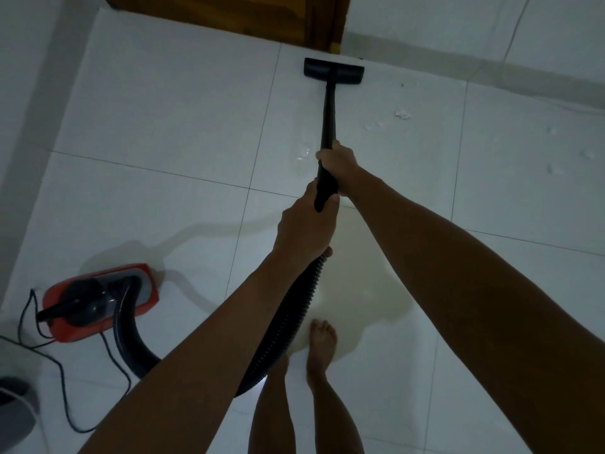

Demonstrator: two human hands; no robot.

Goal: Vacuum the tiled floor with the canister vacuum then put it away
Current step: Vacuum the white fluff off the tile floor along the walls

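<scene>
A black vacuum wand runs from my hands to a flat black floor head, which rests on the white tiled floor near the foot of a wall. My right hand grips the wand higher up. My left hand holds the wand's lower end, where the ribbed black hose joins it. The hose curves back to the red canister vacuum on the floor at the lower left.
A wooden door stands at the top, beside the floor head. White scraps lie on the tiles to the right. A black power cord loops by the canister. My bare feet stand below my hands. A grey object sits bottom left.
</scene>
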